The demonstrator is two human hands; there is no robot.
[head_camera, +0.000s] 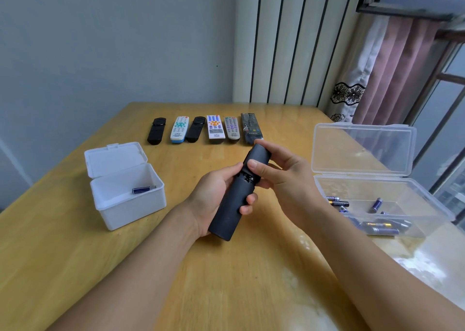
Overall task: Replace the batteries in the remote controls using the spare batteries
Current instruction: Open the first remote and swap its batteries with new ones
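Head view shows a long black plastic remote control [232, 200] held above the middle of the light wooden table [75, 255], back side up. The left hand [216, 194] wraps around its lower body. The right hand [279, 177] grips the upper end, thumb pressed on the black sliding battery cover [259, 155], which sits partly displaced so a gap of the compartment shows.

Judging from this, the cover could jam or skew if the thumb pushes off-axis, or pop free and drop onto the table. Whether cells sit inside cannot be told; loose ones might spill out.

Left of the held remote stands an open white plastic box [125, 194] containing one blue battery [144, 189]. Right of it, an open clear plastic container [377, 205] holds the spare blue batteries [377, 226]; mixing the two lots would undo the work. Beyond the remote lies a row of six other remotes [205, 129].
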